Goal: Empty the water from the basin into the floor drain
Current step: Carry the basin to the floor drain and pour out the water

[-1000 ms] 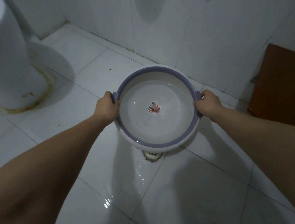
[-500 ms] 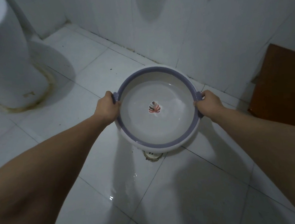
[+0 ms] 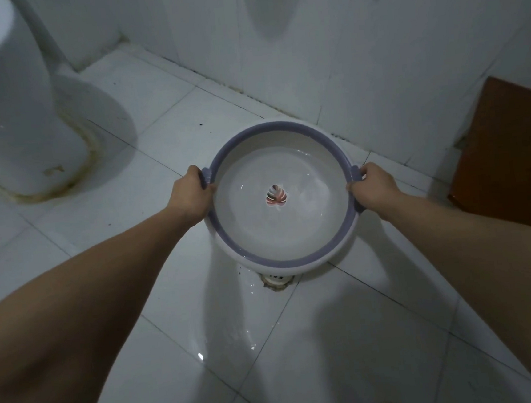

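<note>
While both hands (image 3: 193, 194) grip its rim, basin (image 3: 284, 231) overhangs drain (image 3: 276, 280).

We see a dim, bluish scene, the white tiles rendered grey. The light seems to come from behind and above us, since two arm shadows fall forward across the floor (image 3: 350, 338) below the fingers (image 3: 195, 174). Small bright glints sit on the wet tiles (image 3: 200, 356) nearer us than the fingers, and a faint sheen lies on the water (image 3: 304, 178) between the two hands. Tile lines bow toward the frame edges from the wide lens. The forearms at the bottom corners look soft; the centre is fairly sharp.
</note>
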